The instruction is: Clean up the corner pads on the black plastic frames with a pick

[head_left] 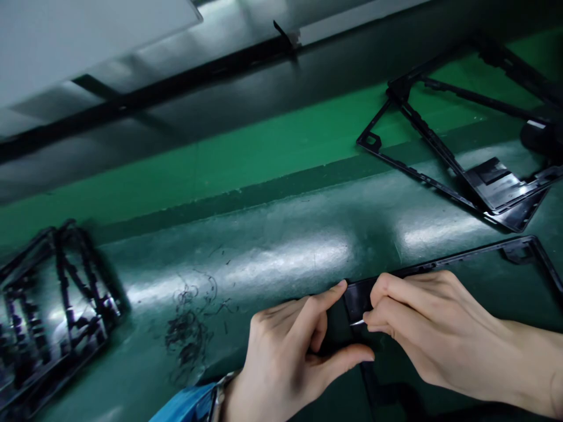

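A black rectangular plastic frame lies on the green table, its near part running out of view at the bottom. My left hand steadies its left side, with the index fingertip at the upper left corner and the thumb across the side bar; the other fingers curl beneath. My right hand is closed in a pinch over a flat black panel at that corner. From its fingertips pokes the shiny pointed tip of a thin metal blade; the rest is hidden in the hand.
More black frames lie overlapped at the upper right. Another stack of black frames sits at the left edge, blurred. Thin black plastic shavings are heaped left of my left hand. A dark rail crosses the far side.
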Motion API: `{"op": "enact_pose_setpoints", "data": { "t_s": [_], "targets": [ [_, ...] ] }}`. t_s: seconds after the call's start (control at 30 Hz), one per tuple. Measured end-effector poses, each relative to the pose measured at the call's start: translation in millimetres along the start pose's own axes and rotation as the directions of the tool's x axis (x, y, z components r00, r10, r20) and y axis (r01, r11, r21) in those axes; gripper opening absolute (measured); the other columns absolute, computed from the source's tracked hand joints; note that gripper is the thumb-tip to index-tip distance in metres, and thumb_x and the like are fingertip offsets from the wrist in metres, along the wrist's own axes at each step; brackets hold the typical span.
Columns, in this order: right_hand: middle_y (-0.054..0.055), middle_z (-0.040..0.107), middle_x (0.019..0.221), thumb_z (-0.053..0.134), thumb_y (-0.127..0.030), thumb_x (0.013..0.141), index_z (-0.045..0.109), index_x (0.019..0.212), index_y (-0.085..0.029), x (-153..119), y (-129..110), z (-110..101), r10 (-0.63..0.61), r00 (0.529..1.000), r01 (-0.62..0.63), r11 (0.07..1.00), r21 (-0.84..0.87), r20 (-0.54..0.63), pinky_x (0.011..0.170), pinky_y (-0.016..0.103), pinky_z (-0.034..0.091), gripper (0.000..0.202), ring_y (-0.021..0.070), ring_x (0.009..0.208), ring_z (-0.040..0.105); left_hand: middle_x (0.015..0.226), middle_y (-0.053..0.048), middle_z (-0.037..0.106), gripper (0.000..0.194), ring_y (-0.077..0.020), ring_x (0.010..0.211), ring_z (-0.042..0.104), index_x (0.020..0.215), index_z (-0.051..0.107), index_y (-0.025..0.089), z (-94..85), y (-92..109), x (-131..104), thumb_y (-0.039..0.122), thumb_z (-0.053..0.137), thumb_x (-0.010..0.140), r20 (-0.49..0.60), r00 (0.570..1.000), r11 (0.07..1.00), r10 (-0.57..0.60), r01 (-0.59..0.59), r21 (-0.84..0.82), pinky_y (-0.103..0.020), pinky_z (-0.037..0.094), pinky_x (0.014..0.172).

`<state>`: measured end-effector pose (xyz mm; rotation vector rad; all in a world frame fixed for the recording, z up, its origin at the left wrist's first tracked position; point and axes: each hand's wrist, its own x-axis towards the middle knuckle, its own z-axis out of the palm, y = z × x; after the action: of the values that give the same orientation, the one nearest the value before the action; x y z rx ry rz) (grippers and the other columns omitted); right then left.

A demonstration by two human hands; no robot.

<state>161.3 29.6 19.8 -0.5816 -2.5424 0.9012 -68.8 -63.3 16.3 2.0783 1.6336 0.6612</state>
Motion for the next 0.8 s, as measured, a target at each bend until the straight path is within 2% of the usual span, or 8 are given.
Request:
{"op": "enact_pose_setpoints", "data": {
  "t_s": [0.2, 0.4, 0.53, 0.8],
  "targets": [
    [0.002, 0.063, 0.084, 0.043, 0.003, 0.098, 0.073, 0.087, -0.013, 0.8, 1.5, 1.7, -0.008, 1.000, 0.008, 1.000, -0.019, -0.014, 0.051, 0.032, 0.038, 0.036, 0.0129, 0.060, 0.056, 0.064, 0.012, 0.047, 0.061, -0.0058, 0.046, 0.048, 0.138, 0.059, 0.016, 0.3, -0.2, -0.8, 0.060, 0.073, 0.098, 0.002, 1.000, 1.000, 0.005, -0.005, 0.011, -0.019, 0.039, 0.047],
    [0.001, 0.059, 0.080, 0.046, 0.002, 0.098, 0.068, 0.078, -0.014, 1.5, 3.2, 2.3, -0.009, 1.000, 0.009, 1.000, 0.004, 0.004, 0.049, 0.033, 0.035, 0.033, 0.0121, 0.058, 0.051, 0.064, 0.012, 0.047, 0.062, -0.0058, 0.047, 0.049, 0.139, 0.058, 0.017, -0.5, -1.3, -0.9, 0.061, 0.073, 0.098, 0.014, 1.000, 1.000, -0.002, 0.002, 0.018, -0.019, 0.040, 0.048],
    [0.001, 0.061, 0.083, 0.045, 0.002, 0.099, 0.072, 0.085, -0.013, 1.5, 3.8, 1.7, -0.006, 1.000, 0.006, 1.000, 0.011, -0.012, 0.049, 0.032, 0.036, 0.034, 0.0125, 0.059, 0.053, 0.064, 0.012, 0.046, 0.061, -0.0058, 0.045, 0.047, 0.138, 0.059, 0.017, -0.3, -2.4, -1.6, 0.061, 0.073, 0.098, 0.005, 1.000, 1.000, 0.002, -0.002, 0.014, -0.020, 0.038, 0.046],
    [0.000, 0.057, 0.082, 0.048, -0.001, 0.100, 0.067, 0.079, -0.014, -1.7, 3.7, 1.0, -0.009, 0.999, 0.009, 1.000, -0.005, 0.048, 0.049, 0.033, 0.033, 0.031, 0.0120, 0.058, 0.049, 0.063, 0.012, 0.045, 0.061, -0.0055, 0.045, 0.047, 0.137, 0.059, 0.016, -1.0, -0.3, -0.2, 0.061, 0.073, 0.098, -0.001, 1.000, 1.000, 0.005, -0.005, 0.009, -0.019, 0.037, 0.044]
  ]
}}
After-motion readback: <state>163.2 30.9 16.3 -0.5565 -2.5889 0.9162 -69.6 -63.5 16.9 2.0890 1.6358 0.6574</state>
